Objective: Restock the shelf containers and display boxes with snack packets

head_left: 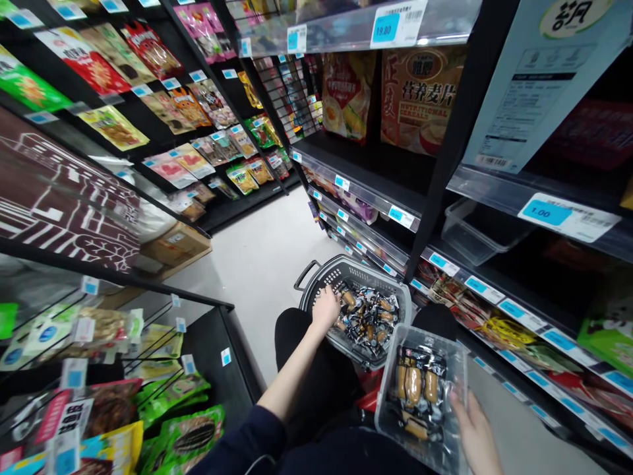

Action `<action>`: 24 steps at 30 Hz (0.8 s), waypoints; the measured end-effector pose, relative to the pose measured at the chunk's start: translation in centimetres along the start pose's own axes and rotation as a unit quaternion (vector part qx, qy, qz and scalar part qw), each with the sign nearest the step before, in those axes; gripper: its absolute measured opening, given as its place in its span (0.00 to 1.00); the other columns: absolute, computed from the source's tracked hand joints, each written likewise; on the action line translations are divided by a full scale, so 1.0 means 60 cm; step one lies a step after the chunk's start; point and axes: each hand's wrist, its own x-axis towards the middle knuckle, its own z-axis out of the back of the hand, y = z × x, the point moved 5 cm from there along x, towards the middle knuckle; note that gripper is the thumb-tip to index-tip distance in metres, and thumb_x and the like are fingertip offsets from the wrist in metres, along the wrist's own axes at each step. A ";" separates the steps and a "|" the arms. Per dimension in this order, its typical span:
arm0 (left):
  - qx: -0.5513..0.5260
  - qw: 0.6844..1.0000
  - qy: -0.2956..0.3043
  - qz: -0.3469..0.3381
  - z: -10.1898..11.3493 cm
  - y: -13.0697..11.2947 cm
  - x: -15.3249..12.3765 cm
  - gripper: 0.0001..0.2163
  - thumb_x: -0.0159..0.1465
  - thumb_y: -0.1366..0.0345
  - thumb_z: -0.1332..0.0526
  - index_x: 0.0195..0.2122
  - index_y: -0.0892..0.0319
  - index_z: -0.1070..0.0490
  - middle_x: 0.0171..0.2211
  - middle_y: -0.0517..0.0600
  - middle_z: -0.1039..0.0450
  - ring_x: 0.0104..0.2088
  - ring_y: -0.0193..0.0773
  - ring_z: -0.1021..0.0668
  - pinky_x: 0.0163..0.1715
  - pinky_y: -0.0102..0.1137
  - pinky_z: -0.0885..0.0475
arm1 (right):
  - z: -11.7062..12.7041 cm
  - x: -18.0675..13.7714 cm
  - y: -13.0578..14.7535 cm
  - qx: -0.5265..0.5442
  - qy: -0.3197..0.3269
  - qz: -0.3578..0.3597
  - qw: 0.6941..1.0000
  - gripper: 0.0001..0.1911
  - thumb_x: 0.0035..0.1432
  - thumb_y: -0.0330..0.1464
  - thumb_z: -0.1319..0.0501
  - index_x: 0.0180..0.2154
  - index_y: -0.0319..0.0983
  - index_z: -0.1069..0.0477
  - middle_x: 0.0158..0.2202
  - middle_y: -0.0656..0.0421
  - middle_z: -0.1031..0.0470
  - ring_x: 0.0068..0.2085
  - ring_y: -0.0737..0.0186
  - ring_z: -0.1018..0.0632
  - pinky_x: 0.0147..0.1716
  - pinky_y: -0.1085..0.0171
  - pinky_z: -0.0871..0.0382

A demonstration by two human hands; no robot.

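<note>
My left hand (pixel 326 309) reaches into a grey plastic shopping basket (pixel 307 300) at the left edge of a pile of small wrapped sausages (pixel 370 320). Its fingers are curled together against the pile; what they pinch, if anything, is hidden. My right hand (pixel 473 425) grips the right side of a clear plastic box (pixel 448 432), thumb along the wall. Inside that box lie several wrapped sausages (pixel 414 386) in black and clear film, some side by side. The box is tilted towards me, close to the basket's near right corner.
Shelves with price tags (pixel 568 214) rise on the right, holding cereal bags (pixel 418 99) and another clear box (pixel 479 231). Snack racks (pixel 163 112) stand at the left and back. A cardboard box (pixel 175 247) sits by the pale floor (pixel 262 244). My knees flank the basket.
</note>
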 end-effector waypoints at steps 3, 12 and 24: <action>-0.040 0.989 0.085 -0.113 -0.007 -0.066 -0.036 0.10 0.65 0.67 0.48 0.43 0.63 0.31 0.43 0.58 0.26 0.45 0.45 0.24 0.46 0.34 0.33 | 0.000 -0.001 0.001 0.004 -0.006 0.001 1.000 0.36 0.51 0.57 0.50 0.52 0.39 0.35 0.56 0.49 0.31 0.59 0.44 0.33 0.59 0.51 0.43; 0.185 0.908 0.235 -0.294 -0.172 -0.241 -0.216 0.21 0.62 0.68 0.44 0.54 0.74 0.34 0.50 0.70 0.29 0.49 0.55 0.25 0.41 0.40 0.28 | -0.003 0.002 0.000 -0.013 0.005 0.002 1.000 0.37 0.52 0.58 0.51 0.52 0.38 0.35 0.55 0.47 0.30 0.58 0.43 0.32 0.58 0.50 0.42; 0.035 0.855 0.251 -0.452 -0.168 -0.232 -0.231 0.12 0.66 0.62 0.46 0.36 0.61 0.25 0.36 0.51 0.28 0.39 0.38 0.28 0.51 0.35 0.36 | -0.001 0.004 -0.015 0.020 0.003 0.020 1.000 0.39 0.50 0.60 0.50 0.52 0.37 0.35 0.55 0.46 0.30 0.58 0.42 0.32 0.58 0.50 0.43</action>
